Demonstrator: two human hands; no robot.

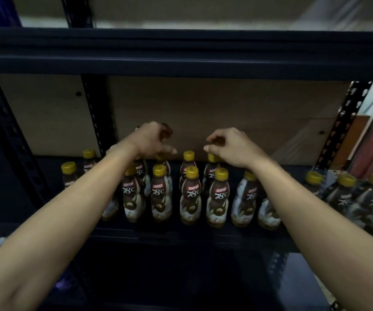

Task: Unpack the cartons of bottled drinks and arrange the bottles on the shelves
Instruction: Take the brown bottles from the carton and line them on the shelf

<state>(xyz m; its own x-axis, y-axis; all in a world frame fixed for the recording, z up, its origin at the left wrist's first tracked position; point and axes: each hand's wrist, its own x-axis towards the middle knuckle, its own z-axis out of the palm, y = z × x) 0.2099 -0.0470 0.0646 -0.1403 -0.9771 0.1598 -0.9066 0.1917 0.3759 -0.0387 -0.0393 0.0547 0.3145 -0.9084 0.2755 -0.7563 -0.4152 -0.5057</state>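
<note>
Ideally, with the left hand point(152, 140) and right hand point(230, 147) both loosely curled and empty over the far bottles point(186, 167), nudge them gently into straight, upright rows.

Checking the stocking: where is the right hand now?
Head view, right of centre: the right hand hangs over the back row of Kopiko bottles, just above a yellow cap, beside the left hand.

left grip point(152, 140): fingers clawed downward, hold unclear | right grip point(232, 147): fingers loosely curled, empty
</note>
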